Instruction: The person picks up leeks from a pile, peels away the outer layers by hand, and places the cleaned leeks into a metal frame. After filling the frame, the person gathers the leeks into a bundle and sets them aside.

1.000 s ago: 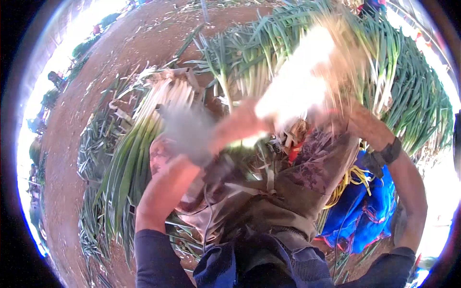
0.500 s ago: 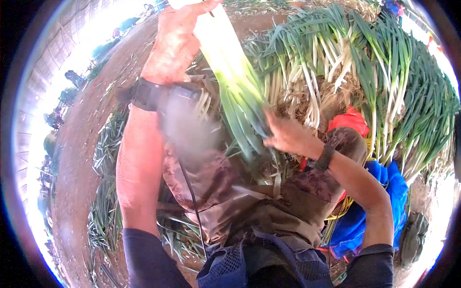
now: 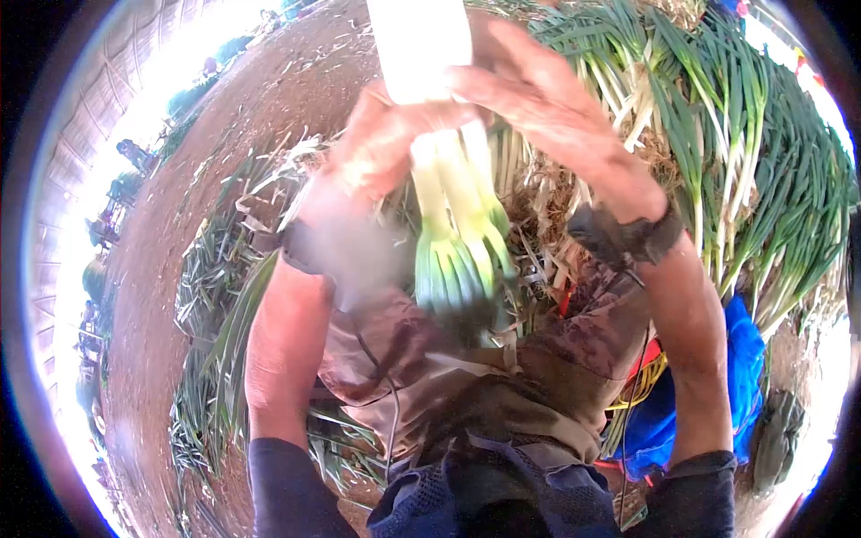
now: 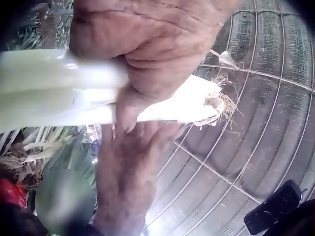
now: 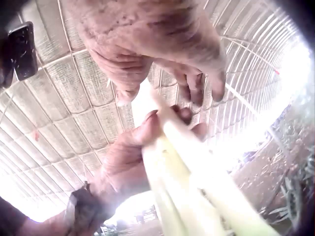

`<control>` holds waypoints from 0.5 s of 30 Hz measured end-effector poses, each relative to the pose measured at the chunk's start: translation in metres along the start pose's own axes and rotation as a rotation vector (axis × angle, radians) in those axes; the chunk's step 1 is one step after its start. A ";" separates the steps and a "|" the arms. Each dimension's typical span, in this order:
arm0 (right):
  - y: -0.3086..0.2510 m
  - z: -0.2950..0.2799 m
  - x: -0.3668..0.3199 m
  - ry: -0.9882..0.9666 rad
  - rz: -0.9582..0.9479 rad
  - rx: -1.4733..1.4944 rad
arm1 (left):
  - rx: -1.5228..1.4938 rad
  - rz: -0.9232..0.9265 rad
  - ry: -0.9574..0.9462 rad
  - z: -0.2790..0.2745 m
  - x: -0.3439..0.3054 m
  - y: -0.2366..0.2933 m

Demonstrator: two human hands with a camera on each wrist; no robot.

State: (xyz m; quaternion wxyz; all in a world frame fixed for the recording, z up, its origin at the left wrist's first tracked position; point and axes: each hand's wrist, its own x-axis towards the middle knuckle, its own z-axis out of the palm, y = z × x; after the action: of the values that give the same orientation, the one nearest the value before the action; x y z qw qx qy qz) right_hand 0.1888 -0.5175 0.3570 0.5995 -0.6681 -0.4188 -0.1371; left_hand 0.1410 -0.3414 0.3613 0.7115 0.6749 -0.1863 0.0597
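A small bunch of leeks [image 3: 448, 179] is held up before the lap, green leaves hanging down and white shafts upward, overexposed at the top. My left hand [image 3: 369, 143] grips it round the white shafts, the thumb across them in the left wrist view. Stringy roots [image 4: 226, 104] stick out past that hand. My right hand [image 3: 556, 103] is beside the shafts above the left hand. In the right wrist view, the right hand's fingers [image 5: 194, 88] extend loosely and apart, with the thumb near the shaft ends.
A long heap of leeks [image 3: 762, 161] spreads along the right. Leafy leeks [image 3: 215, 332] lie on the dirt ground at left. A blue bag [image 3: 744, 368] and yellow strings [image 3: 641, 381] are beside the right knee. Cables run along both forearms.
The leeks have turned from a slant to nearly upright, leaves downward. My left hand has come down and inward; my right hand has moved from the leaf ends up to the white shafts.
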 end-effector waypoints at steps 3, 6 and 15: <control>-0.013 0.006 -0.001 -0.050 0.093 0.202 | -0.132 -0.070 -0.128 0.016 -0.010 -0.007; -0.001 0.003 -0.003 -0.039 0.124 0.216 | -0.039 -0.144 -0.195 -0.002 -0.006 -0.020; 0.002 -0.012 -0.018 -0.023 0.210 0.569 | -0.211 -0.118 -0.207 -0.015 -0.006 -0.037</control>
State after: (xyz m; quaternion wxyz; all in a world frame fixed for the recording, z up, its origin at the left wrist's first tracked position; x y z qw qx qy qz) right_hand 0.1830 -0.5359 0.3466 0.7687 -0.5144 -0.3759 0.0560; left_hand 0.1509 -0.3282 0.3247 0.7577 0.6087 -0.2240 -0.0720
